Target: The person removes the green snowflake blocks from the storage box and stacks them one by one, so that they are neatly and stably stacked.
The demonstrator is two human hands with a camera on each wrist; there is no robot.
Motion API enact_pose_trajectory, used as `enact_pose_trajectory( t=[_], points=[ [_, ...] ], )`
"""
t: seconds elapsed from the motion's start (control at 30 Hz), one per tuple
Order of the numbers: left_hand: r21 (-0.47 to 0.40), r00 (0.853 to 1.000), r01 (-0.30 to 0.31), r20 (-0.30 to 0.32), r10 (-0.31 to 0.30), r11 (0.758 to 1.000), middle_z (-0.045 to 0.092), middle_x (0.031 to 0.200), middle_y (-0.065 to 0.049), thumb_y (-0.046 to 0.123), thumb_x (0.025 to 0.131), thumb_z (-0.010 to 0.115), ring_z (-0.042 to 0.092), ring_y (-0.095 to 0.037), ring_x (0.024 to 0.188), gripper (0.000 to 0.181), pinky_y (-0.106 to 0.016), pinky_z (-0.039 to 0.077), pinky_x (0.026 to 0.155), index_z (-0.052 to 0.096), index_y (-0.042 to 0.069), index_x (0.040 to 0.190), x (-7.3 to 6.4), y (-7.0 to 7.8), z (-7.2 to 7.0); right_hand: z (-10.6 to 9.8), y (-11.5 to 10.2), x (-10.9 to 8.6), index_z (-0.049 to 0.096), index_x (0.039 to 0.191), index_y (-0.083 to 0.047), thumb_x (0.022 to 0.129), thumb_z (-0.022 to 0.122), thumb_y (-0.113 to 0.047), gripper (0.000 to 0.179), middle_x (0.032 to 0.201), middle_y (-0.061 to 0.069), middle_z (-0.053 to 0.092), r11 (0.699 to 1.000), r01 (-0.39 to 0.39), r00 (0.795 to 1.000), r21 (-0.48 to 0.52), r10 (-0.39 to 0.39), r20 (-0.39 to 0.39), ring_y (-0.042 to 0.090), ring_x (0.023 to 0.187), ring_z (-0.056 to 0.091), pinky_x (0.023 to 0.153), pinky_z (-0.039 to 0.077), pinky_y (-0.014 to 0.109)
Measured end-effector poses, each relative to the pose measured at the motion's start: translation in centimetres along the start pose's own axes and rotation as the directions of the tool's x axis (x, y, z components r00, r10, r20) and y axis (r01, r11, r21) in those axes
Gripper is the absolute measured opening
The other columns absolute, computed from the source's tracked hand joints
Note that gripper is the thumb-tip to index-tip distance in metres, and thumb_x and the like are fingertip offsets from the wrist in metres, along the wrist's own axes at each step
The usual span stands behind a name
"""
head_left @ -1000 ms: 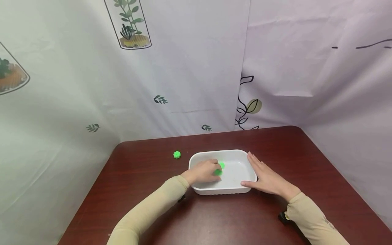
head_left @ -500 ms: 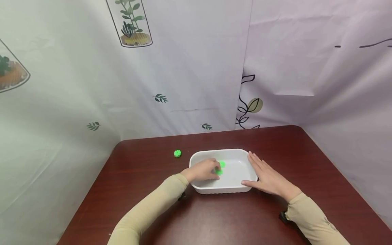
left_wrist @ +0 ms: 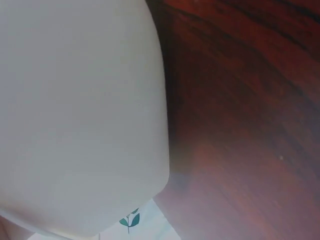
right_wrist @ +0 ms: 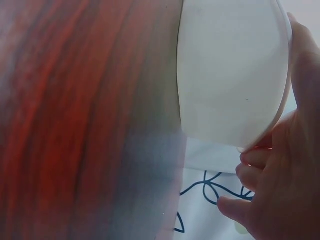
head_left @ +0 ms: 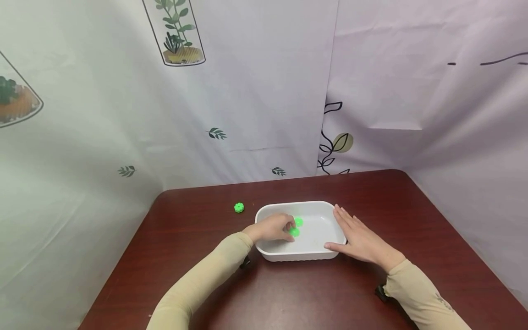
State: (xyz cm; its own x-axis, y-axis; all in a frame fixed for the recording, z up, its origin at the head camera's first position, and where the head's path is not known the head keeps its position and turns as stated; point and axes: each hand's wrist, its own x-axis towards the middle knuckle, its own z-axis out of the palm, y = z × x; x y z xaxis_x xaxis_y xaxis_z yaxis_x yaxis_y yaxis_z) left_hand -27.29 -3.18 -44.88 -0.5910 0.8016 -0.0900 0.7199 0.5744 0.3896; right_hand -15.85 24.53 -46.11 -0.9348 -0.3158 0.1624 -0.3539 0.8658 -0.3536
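Observation:
A white rectangular tray (head_left: 319,257) stands on the table in the head view. My left hand (head_left: 272,228) reaches over its left wall, finger and thumb bent apart on either side of a small green flower-shaped disc (head_left: 294,232) on the tray floor. Just behind that disc lies another green disc (head_left: 299,222). At the tray's right end my right hand (head_left: 363,240) rests on the rim, fingers extended along the far corner and thumb over the near one. The right wrist view shows that hand's fingers (right_wrist: 252,175) against the tray's outer edge. In the left wrist view the tray wall hides the left fingers.
A green piece (head_left: 239,207), scalloped like the discs, lies on the dark red table (head_left: 198,215) left of the tray. White patterned cloth (head_left: 255,105) hangs behind the table and at both sides.
The left hand has drawn back slightly to the left and its fingers have loosened, so the near disc shows more plainly in the same spot. The right hand stays on the rim.

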Motion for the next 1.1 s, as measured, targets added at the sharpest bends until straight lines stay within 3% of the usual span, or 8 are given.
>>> enact_pose_trajectory(
  t=[0.33,0.83,1.1],
  points=[
    [0.002,1.0,0.016,-0.008,-0.016,1.0,0.062,0.089,0.006,0.025,0.086,0.082,0.055,-0.008,0.085,0.022,-0.022,0.047,0.081,0.069,0.012,0.098,-0.01,-0.09,0.36,-0.13,-0.38,-0.14,0.023,0.156,0.008,0.089,0.062,-0.067,0.107,0.164,0.023,0.018,1.0,0.013,1.0,0.01,-0.013,-0.01,0.041,0.149,0.021,0.116,0.022,0.061],
    [0.037,0.997,0.065,-0.042,-0.064,0.997,0.061,0.089,0.005,0.03,0.088,0.08,0.054,-0.01,0.085,0.03,-0.023,0.046,0.082,0.068,0.008,0.104,0.19,0.36,0.43,-0.4,-0.37,-0.15,0.021,0.157,0.006,0.091,0.058,-0.067,0.105,0.165,0.022,0.017,1.0,0.0,1.0,-0.03,0.001,0.03,0.041,0.15,0.018,0.117,0.02,0.061],
    [-0.036,0.998,0.056,-0.03,-0.057,0.998,0.06,0.084,0.004,0.025,0.085,0.082,0.053,-0.01,0.081,0.027,-0.022,0.046,0.078,0.069,0.006,0.1,0.37,0.09,0.11,-0.35,-0.63,-0.21,0.021,0.157,0.007,0.092,0.059,-0.065,0.104,0.164,0.023,0.017,1.0,0.003,1.0,-0.019,-0.002,0.015,0.041,0.15,0.018,0.116,0.021,0.061]
  ],
)
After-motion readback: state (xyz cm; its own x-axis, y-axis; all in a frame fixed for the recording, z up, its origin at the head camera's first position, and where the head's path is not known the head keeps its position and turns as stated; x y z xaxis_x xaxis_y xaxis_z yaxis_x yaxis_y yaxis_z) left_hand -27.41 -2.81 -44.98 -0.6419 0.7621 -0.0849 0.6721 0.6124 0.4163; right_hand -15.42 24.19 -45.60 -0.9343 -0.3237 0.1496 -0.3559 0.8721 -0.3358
